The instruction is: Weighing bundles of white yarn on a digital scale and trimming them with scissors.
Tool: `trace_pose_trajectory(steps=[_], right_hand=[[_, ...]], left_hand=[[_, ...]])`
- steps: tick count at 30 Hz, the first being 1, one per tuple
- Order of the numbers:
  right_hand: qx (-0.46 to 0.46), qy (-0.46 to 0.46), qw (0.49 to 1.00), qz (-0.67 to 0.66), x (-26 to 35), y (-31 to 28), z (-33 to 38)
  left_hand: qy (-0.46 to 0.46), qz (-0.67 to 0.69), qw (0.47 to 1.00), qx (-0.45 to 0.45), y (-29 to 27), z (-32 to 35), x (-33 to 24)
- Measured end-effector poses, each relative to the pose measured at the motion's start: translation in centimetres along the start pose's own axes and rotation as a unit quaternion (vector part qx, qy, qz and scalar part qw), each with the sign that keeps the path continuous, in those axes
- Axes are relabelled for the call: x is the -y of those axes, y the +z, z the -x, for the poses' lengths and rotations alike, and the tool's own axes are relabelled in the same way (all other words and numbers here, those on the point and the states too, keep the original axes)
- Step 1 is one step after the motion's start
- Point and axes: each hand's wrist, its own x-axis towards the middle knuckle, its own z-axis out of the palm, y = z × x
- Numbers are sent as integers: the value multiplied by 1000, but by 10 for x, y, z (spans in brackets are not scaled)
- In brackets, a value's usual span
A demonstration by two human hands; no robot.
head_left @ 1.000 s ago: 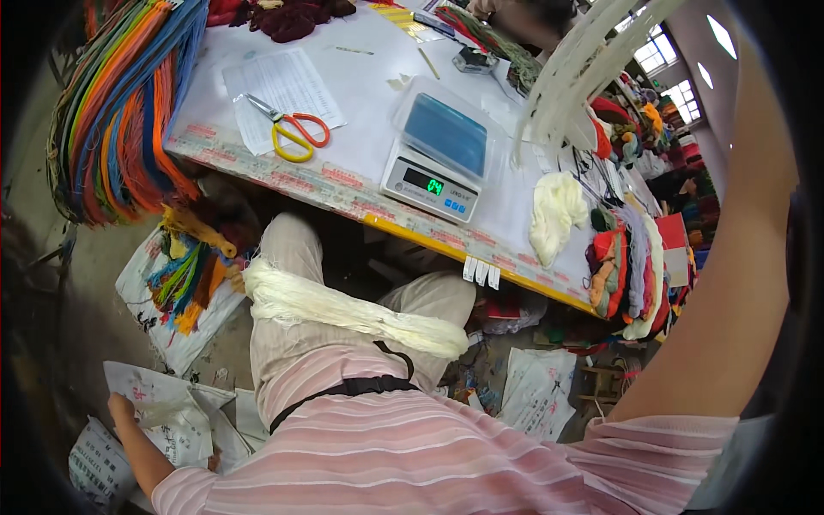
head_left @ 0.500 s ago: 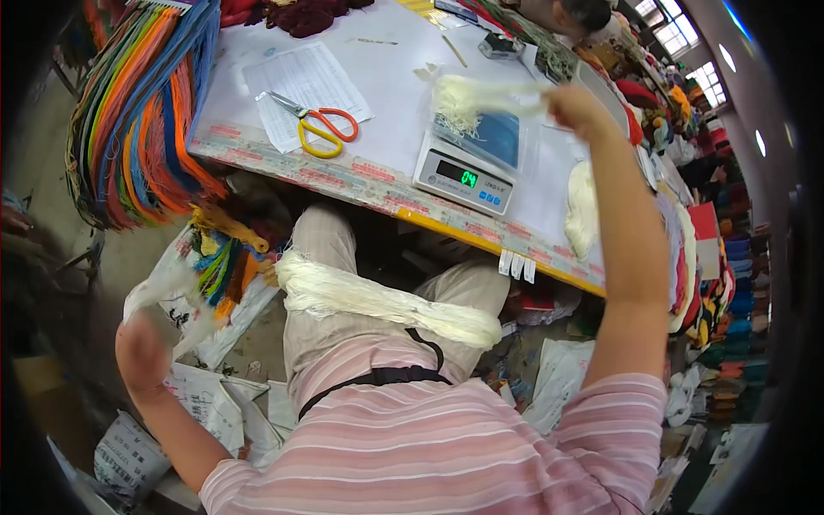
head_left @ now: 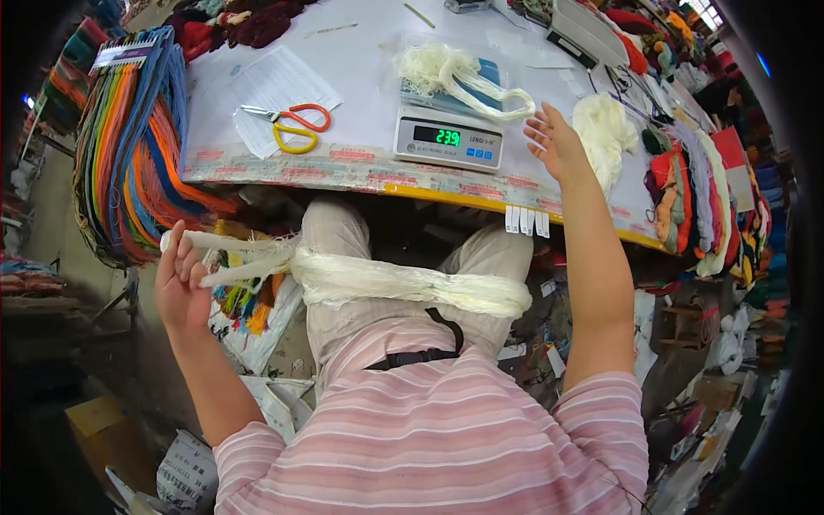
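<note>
A hank of cream yarn point(head_left: 403, 281) lies across my lap. Its looped left end is stretched out and held in my closed left hand point(head_left: 183, 283), with the fingers hooked through the loop. On the table a small digital scale point(head_left: 408, 148) with a lit green display carries a bundle of cream yarn point(head_left: 433, 69). One loop of that bundle hangs off the pan's right side. Just beside this loop is my right hand point(head_left: 558, 144), empty, its fingers apart. Behind that hand, more cream yarn point(head_left: 605, 129) rests on the table.
Red-and-yellow-handled scissors point(head_left: 296, 129) lie on printed paper point(head_left: 296, 81) to the left. Multicoloured thread hanks point(head_left: 129, 146) hang off the table's left end. Dark red yarn point(head_left: 262, 21) sits at the back. Coloured skeins point(head_left: 699, 197) hang at the right edge.
The yarn my right hand was holding above the scale now rests on it, and that hand has opened. The display has changed. My left hand has drawn the lap hank's loop out straighter.
</note>
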Motion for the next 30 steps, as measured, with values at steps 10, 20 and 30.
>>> trace_pose_trajectory(steps=[10, 20, 30], right_hand=[[-43, 11, 999, 22, 3, 10, -10], [-53, 16, 998, 33, 4, 18, -9], [-74, 16, 995, 62, 3, 24, -12]], left_hand=[[0, -28, 999, 37, 25, 9, 24], [-25, -30, 998, 50, 31, 14, 43], [-62, -6, 996, 61, 37, 11, 61]])
